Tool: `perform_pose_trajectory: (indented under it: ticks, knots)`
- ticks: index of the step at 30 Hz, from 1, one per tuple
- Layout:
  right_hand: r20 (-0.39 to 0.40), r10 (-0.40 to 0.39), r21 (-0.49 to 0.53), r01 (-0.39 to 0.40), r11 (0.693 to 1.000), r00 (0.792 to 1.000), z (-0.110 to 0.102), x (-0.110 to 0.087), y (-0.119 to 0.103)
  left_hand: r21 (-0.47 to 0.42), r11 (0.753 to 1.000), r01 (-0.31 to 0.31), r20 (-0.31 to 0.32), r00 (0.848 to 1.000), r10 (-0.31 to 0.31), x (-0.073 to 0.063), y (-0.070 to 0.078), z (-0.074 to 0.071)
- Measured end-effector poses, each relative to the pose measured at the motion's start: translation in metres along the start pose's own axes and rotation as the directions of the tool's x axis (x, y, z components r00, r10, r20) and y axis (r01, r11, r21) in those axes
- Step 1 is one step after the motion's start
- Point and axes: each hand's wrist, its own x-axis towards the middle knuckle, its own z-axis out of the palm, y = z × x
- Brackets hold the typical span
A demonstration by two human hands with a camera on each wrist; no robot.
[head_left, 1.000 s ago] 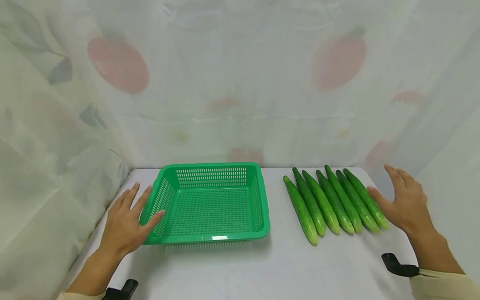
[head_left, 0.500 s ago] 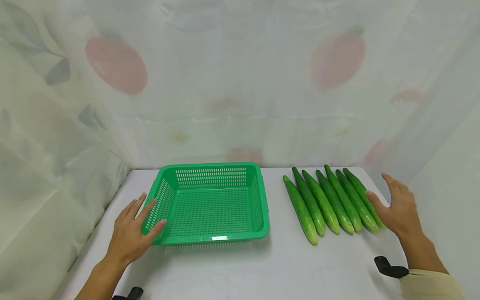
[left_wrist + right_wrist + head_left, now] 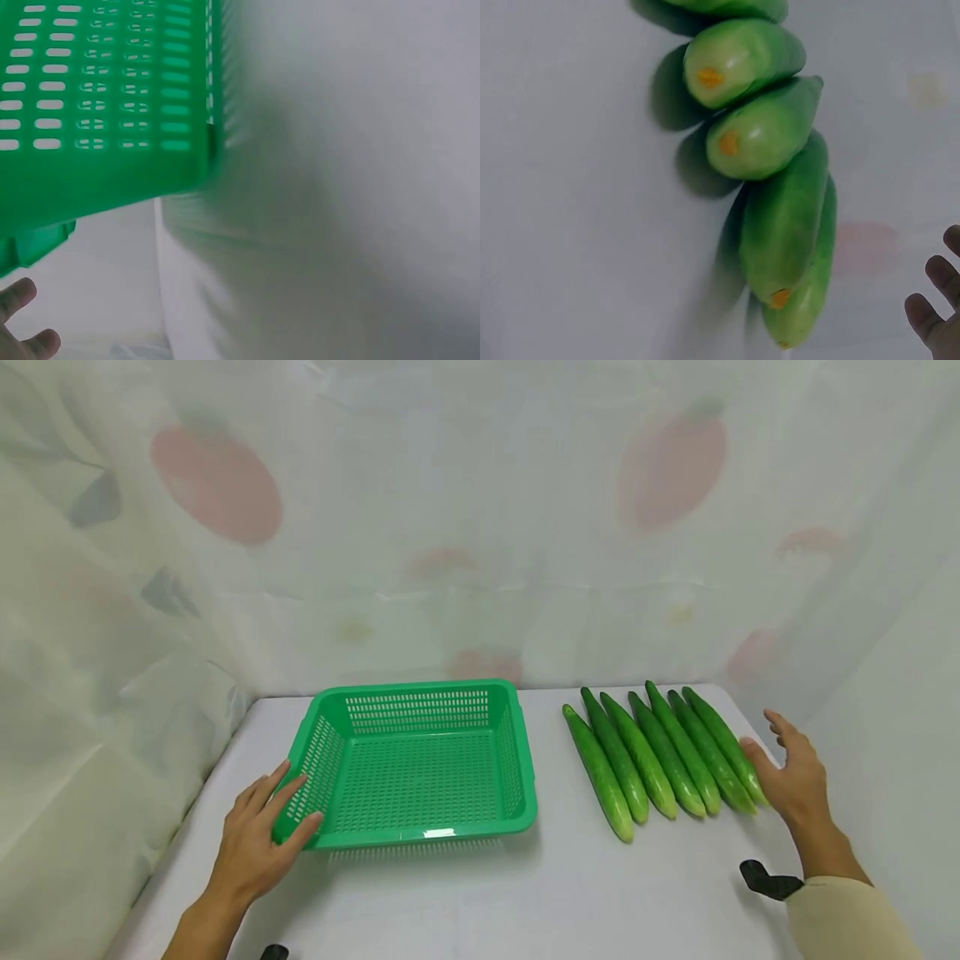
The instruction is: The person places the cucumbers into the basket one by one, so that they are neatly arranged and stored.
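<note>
A green plastic basket [image 3: 420,777] with slotted walls stands on the left half of the table. At its front left corner is my left hand [image 3: 251,843], fingers spread near the rim; I cannot tell whether they touch it. That hand's fingertips [image 3: 43,343] show at the lower left of the left wrist view, with the basket's wall [image 3: 105,169] above. Several cucumbers [image 3: 670,756] lie side by side on the right. My right hand [image 3: 798,781] hovers by the rightmost cucumber [image 3: 723,739], fingers loosely bent and holding nothing. Pale cucumber ends [image 3: 739,142] face the right wrist camera.
White cloth covers the table [image 3: 480,902]. A pale printed curtain [image 3: 465,527] hangs behind it and down the left side. At the right rises a plain whitish wall [image 3: 885,735]. A black camera mount [image 3: 768,881] sits at my right wrist.
My right hand has moved left and slightly lower, and its fingers look more bent. The left hand has come lower and a little rightward at the basket's corner. Basket and cucumbers stay in place.
</note>
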Motion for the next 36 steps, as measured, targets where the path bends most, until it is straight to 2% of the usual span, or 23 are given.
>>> perform_pose_trajectory:
  ticks: [6,12,27,32,36]
  knots:
    - [0.034,0.12,0.091,-0.123,0.988,0.992,0.002,-0.003,0.014,-0.031,0.999,0.021,-0.006,1.0,-0.021,-0.008,-0.005,0.006]
    - [0.048,0.203,0.116,-0.208,0.971,0.978,0.005,-0.004,0.021,-0.073,0.997,0.019,-0.013,1.0,-0.02,-0.011,-0.008,0.01]
    - [0.15,0.286,0.171,-0.31,0.935,0.946,0.018,-0.006,0.047,-0.15,0.989,-0.019,-0.112,0.994,0.002,-0.014,-0.015,0.017]
    - [0.194,0.31,0.142,-0.339,0.93,0.931,0.022,-0.009,0.053,-0.16,0.987,-0.03,-0.145,0.989,0.006,-0.014,-0.018,0.018]
    - [0.179,0.318,0.083,-0.336,0.938,0.931,0.026,-0.013,0.06,-0.156,0.988,-0.005,-0.146,0.989,-0.018,-0.015,-0.021,0.019]
